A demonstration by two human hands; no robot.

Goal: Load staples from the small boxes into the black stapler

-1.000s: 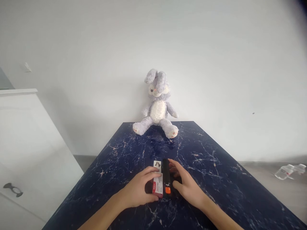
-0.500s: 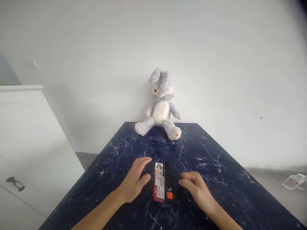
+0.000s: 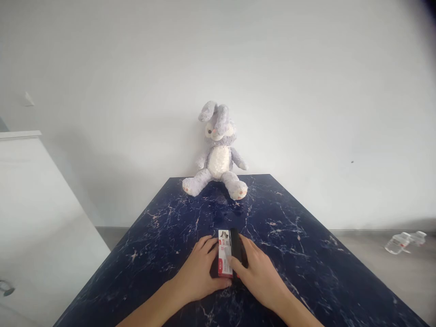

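Observation:
A small red and white staple box [image 3: 225,256] lies on the dark blue marble table [image 3: 293,254], right against a black stapler [image 3: 235,240]. My left hand [image 3: 200,272] is curled round the box, fingers on its left side and thumb at its near end. From the other side my right hand [image 3: 260,272] lies over the stapler, covering its near half; the fingers close on it and the thumb reaches onto the box. Both things rest on the table.
A grey and white plush rabbit [image 3: 216,154] sits at the table's far edge against the white wall. A white cabinet [image 3: 34,218] stands to the left. Crushed clear plastic bottles [image 3: 403,241] lie on the floor at the right.
Half a second ago both hands were off the box and stapler, apart on either side. They have come back in and closed on the two things.

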